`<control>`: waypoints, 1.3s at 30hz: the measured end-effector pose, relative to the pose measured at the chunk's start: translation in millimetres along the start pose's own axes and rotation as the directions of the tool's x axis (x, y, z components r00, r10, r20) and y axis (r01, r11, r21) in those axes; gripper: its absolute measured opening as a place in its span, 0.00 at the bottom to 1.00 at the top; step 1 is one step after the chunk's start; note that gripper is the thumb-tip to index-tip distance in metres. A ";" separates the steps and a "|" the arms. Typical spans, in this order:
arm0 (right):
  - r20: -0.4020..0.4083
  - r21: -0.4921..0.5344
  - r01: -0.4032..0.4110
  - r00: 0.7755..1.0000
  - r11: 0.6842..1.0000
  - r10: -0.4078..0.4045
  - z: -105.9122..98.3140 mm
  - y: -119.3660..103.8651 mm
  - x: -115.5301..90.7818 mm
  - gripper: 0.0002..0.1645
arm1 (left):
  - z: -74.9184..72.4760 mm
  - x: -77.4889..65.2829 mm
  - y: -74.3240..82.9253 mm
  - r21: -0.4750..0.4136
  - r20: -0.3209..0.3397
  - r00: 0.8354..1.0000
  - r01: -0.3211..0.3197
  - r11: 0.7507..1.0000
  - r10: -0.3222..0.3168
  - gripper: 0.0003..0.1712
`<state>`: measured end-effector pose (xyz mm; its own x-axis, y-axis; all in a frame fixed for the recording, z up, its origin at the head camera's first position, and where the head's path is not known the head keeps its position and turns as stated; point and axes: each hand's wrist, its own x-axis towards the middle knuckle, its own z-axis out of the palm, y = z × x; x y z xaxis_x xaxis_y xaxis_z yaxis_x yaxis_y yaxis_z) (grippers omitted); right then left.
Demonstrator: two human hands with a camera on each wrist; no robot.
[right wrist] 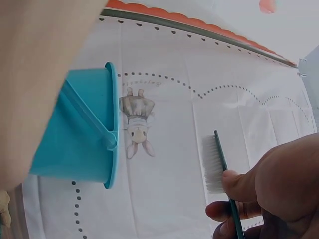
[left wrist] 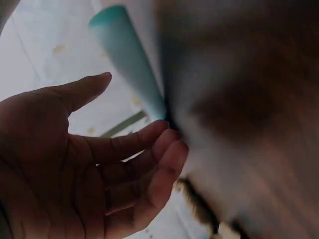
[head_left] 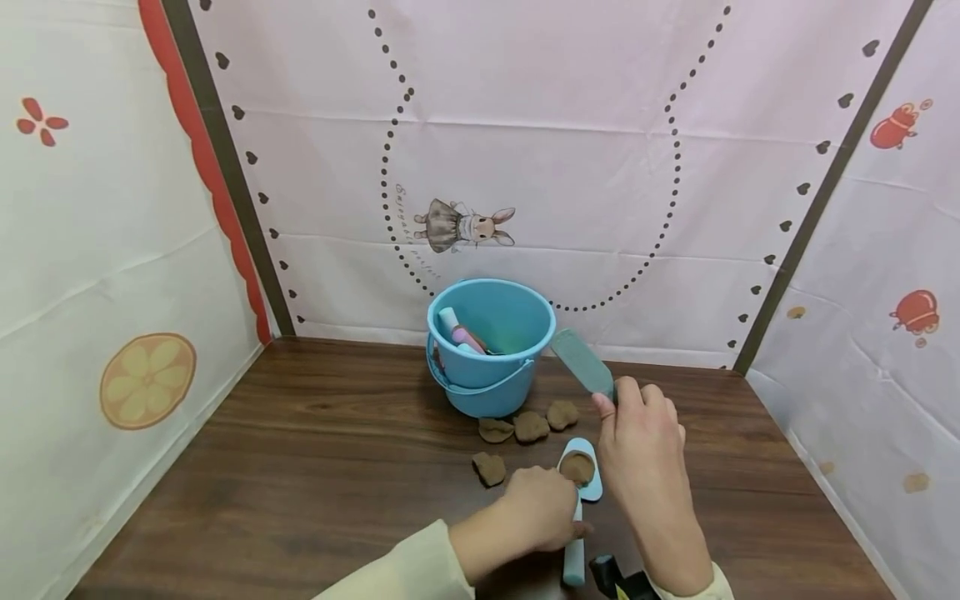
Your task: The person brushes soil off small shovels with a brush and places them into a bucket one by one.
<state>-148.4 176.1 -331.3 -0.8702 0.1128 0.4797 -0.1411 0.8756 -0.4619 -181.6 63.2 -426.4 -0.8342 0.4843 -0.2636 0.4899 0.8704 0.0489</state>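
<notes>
My right hand [head_left: 647, 450] grips a dark green brush [right wrist: 223, 164] with pale bristles, raised to the right of the blue bucket [head_left: 491, 392]. Thumb and fingers pinch it in the right wrist view. A light blue toy shovel [head_left: 592, 483] lies on the table, a round brown lump [head_left: 577, 468] on its blade. Over the shovel's handle [head_left: 573, 562] is my left hand [head_left: 542, 507]. In the left wrist view its thumb stands apart from the handle [left wrist: 127, 59], and the loosely bent fingertips are close to the handle's narrow end; contact is unclear.
Several brown clay-like pieces [head_left: 531, 427] lie before the bucket, one [head_left: 489, 469] nearer the left hand. Pink and pale blue items [head_left: 467, 337] stand inside the bucket. Printed cloth walls [head_left: 525, 167] enclose the wooden table [head_left: 315, 467]. A black object [head_left: 626, 582] is by the right wrist.
</notes>
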 end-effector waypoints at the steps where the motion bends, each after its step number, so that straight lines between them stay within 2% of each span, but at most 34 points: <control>1: 0.000 0.001 0.001 1.000 1.000 -0.001 0.1 -0.2 0.1 0.17 | 2.3 1.9 3.9 0.010 0.002 1.000 0.011 1.000 -0.011 0.27; 8: -0.002 0.007 0.009 1.000 1.000 -0.009 0.8 -1.1 0.0 0.17 | 9.7 14.5 22.6 0.015 0.023 0.996 0.088 0.996 -0.089 0.23; 13: 0.001 0.006 0.006 1.000 1.000 -0.006 1.5 -1.3 -0.1 0.17 | 12.5 19.1 30.2 0.041 0.071 0.983 0.166 0.985 -0.168 0.23; 16: 0.010 0.006 0.003 1.000 1.000 -0.003 1.8 -1.8 0.1 0.17 | 14.2 20.6 31.9 0.069 0.070 0.980 0.179 0.981 -0.184 0.23; 21: 0.006 0.004 -0.002 1.000 1.000 0.002 2.2 -1.9 0.0 0.17 | 14.7 22.6 31.9 0.105 0.068 0.982 0.167 0.980 -0.174 0.20; 27: -0.006 0.003 0.015 1.000 1.000 -0.015 3.2 -1.6 0.1 0.17 | 12.4 20.4 28.3 0.148 0.023 0.979 0.198 0.969 -0.203 0.13; 33: -0.005 0.004 0.015 1.000 1.000 -0.015 3.5 -1.6 1.1 0.16 | 7.8 13.8 16.9 0.176 -0.023 0.974 0.227 0.958 -0.227 0.11; 39: 0.012 -0.001 -0.007 1.000 1.000 0.007 2.3 -1.1 1.3 0.18 | 1.4 3.2 1.3 0.186 -0.122 0.972 0.219 0.958 -0.199 0.13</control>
<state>-150.4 174.2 -331.8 -0.8769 0.1129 0.4673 -0.1349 0.8752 -0.4646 -183.2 65.7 -428.5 -0.9396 0.3084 -0.1488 0.3332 0.9234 -0.1905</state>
